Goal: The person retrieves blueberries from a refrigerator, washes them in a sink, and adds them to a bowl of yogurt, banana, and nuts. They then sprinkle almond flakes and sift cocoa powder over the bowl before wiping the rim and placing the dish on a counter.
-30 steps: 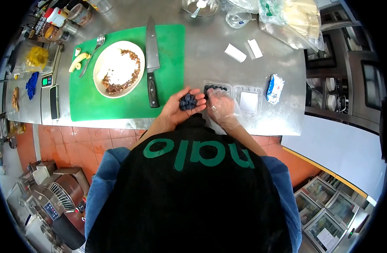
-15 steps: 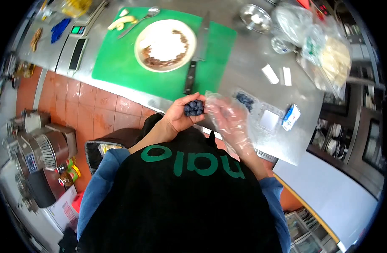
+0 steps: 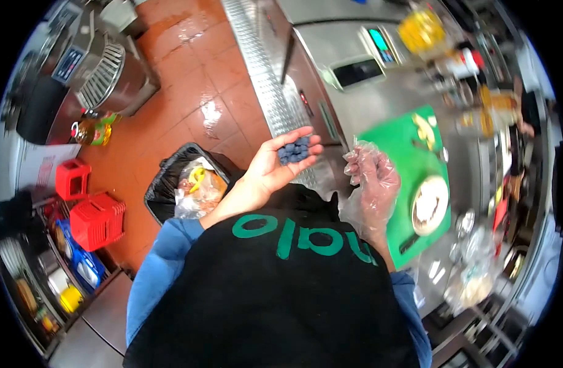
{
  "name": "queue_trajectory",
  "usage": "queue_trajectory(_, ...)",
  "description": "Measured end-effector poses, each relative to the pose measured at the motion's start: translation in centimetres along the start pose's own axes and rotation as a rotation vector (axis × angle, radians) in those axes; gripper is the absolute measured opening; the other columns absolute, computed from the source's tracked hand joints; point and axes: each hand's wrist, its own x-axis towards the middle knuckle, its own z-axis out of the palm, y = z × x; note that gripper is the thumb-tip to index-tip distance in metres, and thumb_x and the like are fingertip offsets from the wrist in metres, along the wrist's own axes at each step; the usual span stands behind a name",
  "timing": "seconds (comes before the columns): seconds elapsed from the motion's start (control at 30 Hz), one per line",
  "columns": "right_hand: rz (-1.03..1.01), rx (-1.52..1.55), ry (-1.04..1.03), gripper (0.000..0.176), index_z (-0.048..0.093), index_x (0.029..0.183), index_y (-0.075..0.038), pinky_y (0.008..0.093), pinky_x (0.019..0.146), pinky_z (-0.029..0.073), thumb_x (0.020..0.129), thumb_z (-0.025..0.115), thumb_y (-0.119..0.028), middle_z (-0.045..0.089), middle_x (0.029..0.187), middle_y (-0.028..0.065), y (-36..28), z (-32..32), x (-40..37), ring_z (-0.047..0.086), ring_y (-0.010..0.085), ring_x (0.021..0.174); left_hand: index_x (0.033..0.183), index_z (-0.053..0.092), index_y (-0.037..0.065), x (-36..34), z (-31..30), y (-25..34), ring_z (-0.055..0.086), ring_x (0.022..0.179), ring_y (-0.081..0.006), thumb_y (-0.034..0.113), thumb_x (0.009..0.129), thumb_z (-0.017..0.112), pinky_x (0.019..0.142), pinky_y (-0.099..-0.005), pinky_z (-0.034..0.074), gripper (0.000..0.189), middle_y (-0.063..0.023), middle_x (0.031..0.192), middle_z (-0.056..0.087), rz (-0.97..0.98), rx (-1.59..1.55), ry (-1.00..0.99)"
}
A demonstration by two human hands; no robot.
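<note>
Blueberries [image 3: 294, 151] lie in a small heap on the upturned palm of my bare left hand [image 3: 270, 164], whose fingers are slightly cupped round them. A clear plastic glove covers my right hand [image 3: 376, 178]; its fingers are curled in, and what they hold, if anything, is hidden. Right of the gloved hand is a green cutting board [image 3: 395, 141] on the metal counter. On the board are a bowl [image 3: 430, 205] with white and brown food, banana pieces [image 3: 424, 130], a spoon [image 3: 441, 154] and a knife with a black handle [image 3: 410, 243].
A bin with a black liner [image 3: 160, 184] stands on the red tiled floor, left of my forearm. A phone [image 3: 358, 72] and a scale [image 3: 382, 46] are on the counter's upper part. Red baskets [image 3: 97, 221] sit at the lower left; plastic bags [image 3: 474, 282] lie at the right.
The view has swung left, so the board and bowl now appear at the right and the bin shows fully. My hands have moved apart, the berries staying in my left palm.
</note>
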Motion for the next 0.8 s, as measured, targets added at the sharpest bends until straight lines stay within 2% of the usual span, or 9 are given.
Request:
queue_trajectory(0.1, -0.053, -0.090, -0.132, 0.018, 0.060, 0.095, 0.003, 0.0183, 0.056, 0.038, 0.088, 0.055, -0.013, 0.063, 0.079, 0.0064, -2.3, 6.8, 5.1, 0.053, 0.0070, 0.064, 0.103, 0.055, 0.002, 0.5, -1.8, 8.4, 0.057, 0.077, -0.0246, 0.021, 0.086, 0.054, 0.058, -0.0296, 0.046, 0.026, -0.0113, 0.086, 0.059, 0.177, -0.102, 0.106)
queue_trajectory(0.13, -0.024, -0.125, -0.148, 0.018, 0.060, 0.095, 0.003, 0.0183, 0.056, 0.039, 0.088, 0.056, -0.014, 0.063, 0.078, 0.0067, -2.5, 7.7, 8.5, 0.053, 0.0071, 0.063, 0.103, 0.055, 0.002, 2.3, -1.6, 10.2, 0.057, 0.077, -0.0246, 0.021, 0.086, 0.054, 0.058, -0.0296, 0.046, 0.026, -0.0113, 0.086, 0.059, 0.191, -0.123, 0.132)
queue_trajectory(0.23, 0.020, -0.229, -0.216, 0.020, 0.060, 0.095, 0.002, 0.0180, 0.054, 0.038, 0.088, 0.056, -0.015, 0.063, 0.078, 0.0068, -2.7, 13.2, 16.2, 0.053, 0.0071, 0.062, 0.097, 0.056, 0.001, 3.7, -2.3, 17.9, 0.058, 0.077, -0.0258, 0.029, 0.088, 0.053, 0.061, -0.0324, 0.049, 0.030, -0.0124, 0.085, 0.059, 0.316, -0.255, 0.088)
queue_trajectory(0.37, 0.012, -0.145, -0.324, 0.021, 0.060, 0.096, 0.001, 0.0172, 0.053, 0.037, 0.088, 0.056, -0.018, 0.063, 0.079, 0.0055, -3.8, 20.7, 28.7, 0.052, 0.0056, 0.062, 0.100, 0.057, 0.000, 5.9, -2.3, 28.1, 0.057, 0.084, -0.0305, 0.027, 0.089, 0.052, 0.083, -0.0446, 0.047, 0.030, -0.0156, 0.092, 0.060, 0.445, -0.359, 0.153)
queue_trajectory(0.5, -0.062, 0.006, -0.377, 0.022, 0.059, 0.099, 0.001, 0.0160, 0.052, 0.038, 0.088, 0.056, -0.018, 0.061, 0.079, 0.0042, -6.8, 30.6, 42.4, 0.052, 0.0054, 0.062, 0.100, 0.056, -0.002, 11.0, -0.8, 42.3, 0.057, 0.077, -0.0260, 0.021, 0.086, 0.051, 0.057, -0.0293, 0.048, 0.027, -0.0153, 0.093, 0.058, 0.545, -0.355, 0.201)
queue_trajectory(0.53, -0.064, 0.067, -0.398, 0.022, 0.059, 0.100, 0.001, 0.0158, 0.051, 0.039, 0.088, 0.056, -0.018, 0.061, 0.079, 0.0047, -7.1, 33.3, 45.6, 0.053, 0.0056, 0.062, 0.100, 0.056, -0.002, 11.9, 0.5, 45.7, 0.057, 0.077, -0.0260, 0.021, 0.086, 0.051, 0.057, -0.0293, 0.048, 0.027, -0.0153, 0.093, 0.058, 0.567, -0.349, 0.213)
queue_trajectory(0.67, -0.011, 0.139, -0.590, 0.027, 0.057, 0.105, 0.002, 0.0162, 0.048, 0.043, 0.087, 0.057, -0.018, 0.062, 0.080, 0.0068, -9.0, 44.8, 53.1, 0.054, 0.0068, 0.059, 0.095, 0.055, -0.003, 12.8, 6.8, 56.0, 0.053, 0.067, -0.0233, 0.020, 0.084, 0.050, 0.036, -0.0235, 0.035, 0.026, -0.0156, 0.086, 0.055, 0.679, -0.298, 0.051)
queue_trajectory(0.77, 0.115, 0.009, -0.769, 0.029, 0.057, 0.106, 0.002, 0.0178, 0.053, 0.042, 0.087, 0.058, -0.020, 0.062, 0.085, 0.0072, -12.2, 56.9, 57.1, 0.055, 0.0073, 0.065, 0.093, 0.055, -0.003, 14.2, 8.2, 64.6, 0.057, 0.075, -0.0268, 0.022, 0.086, 0.051, 0.042, -0.0243, 0.043, 0.026, -0.0167, 0.090, 0.056, 0.767, -0.282, -0.057)
queue_trajectory(0.8, 0.147, -0.032, -0.862, 0.030, 0.057, 0.106, 0.002, 0.0186, 0.055, 0.042, 0.086, 0.058, -0.020, 0.062, 0.087, 0.0071, -13.4, 60.8, 58.6, 0.055, 0.0076, 0.068, 0.093, 0.056, -0.003, 15.1, 8.4, 67.6, 0.057, 0.081, -0.0290, 0.022, 0.086, 0.050, 0.050, -0.0275, 0.048, 0.026, -0.0173, 0.094, 0.057, 0.791, -0.336, 0.107)
